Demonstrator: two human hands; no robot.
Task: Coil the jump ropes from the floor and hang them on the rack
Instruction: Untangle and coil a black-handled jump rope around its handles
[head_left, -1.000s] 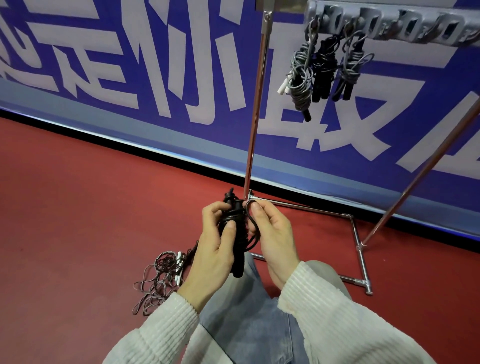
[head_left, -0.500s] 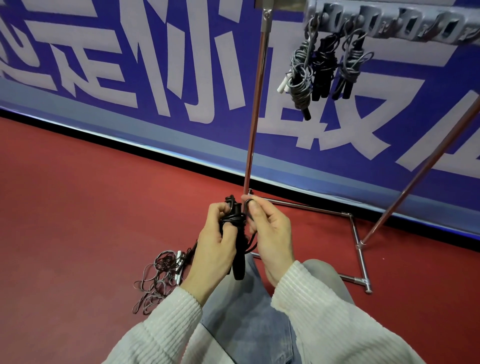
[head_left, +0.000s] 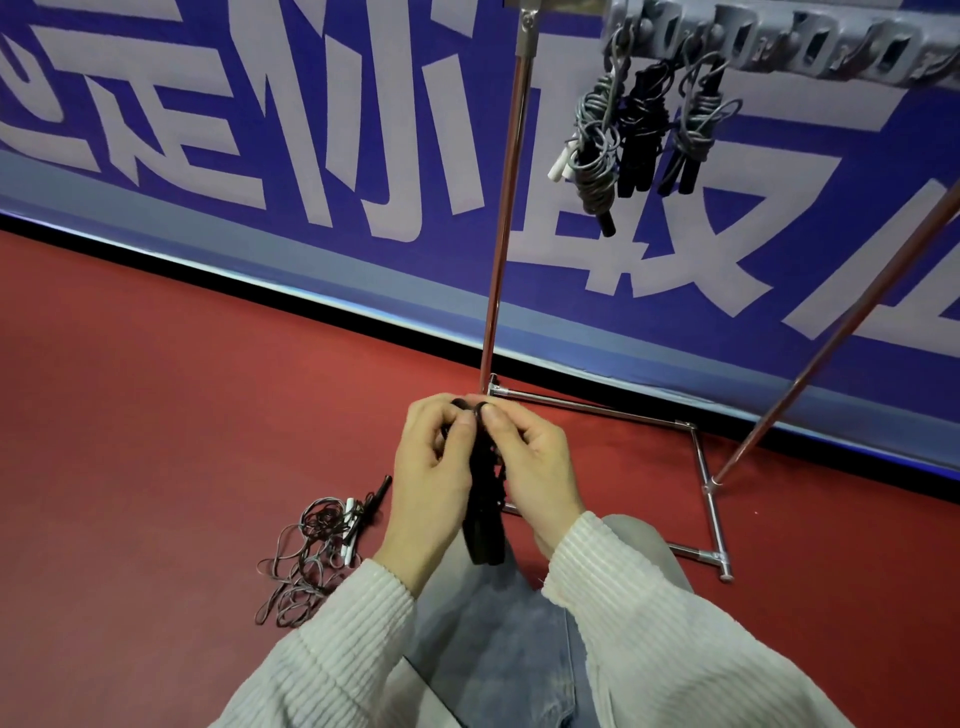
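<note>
Loose ropes (head_left: 317, 556) lie tangled on the floor (head_left: 156, 415). Left hand (head_left: 431, 478) and right hand (head_left: 535, 473), thumbs up, pinch a black coil (head_left: 485, 514) between them above the knee. 3 bundles (head_left: 639, 135) hang on the rack (head_left: 501, 208).

The floor (head_left: 156, 415) is plain red. The banner (head_left: 363, 260) is blue with large pale lettering. The held jump rope (head_left: 485, 519) is black. Grey and black bundles (head_left: 634, 135) hang from the silver rack (head_left: 501, 208). The sleeves (head_left: 332, 649) are cream, ribbed; the jeans (head_left: 493, 649) faded blue.
</note>
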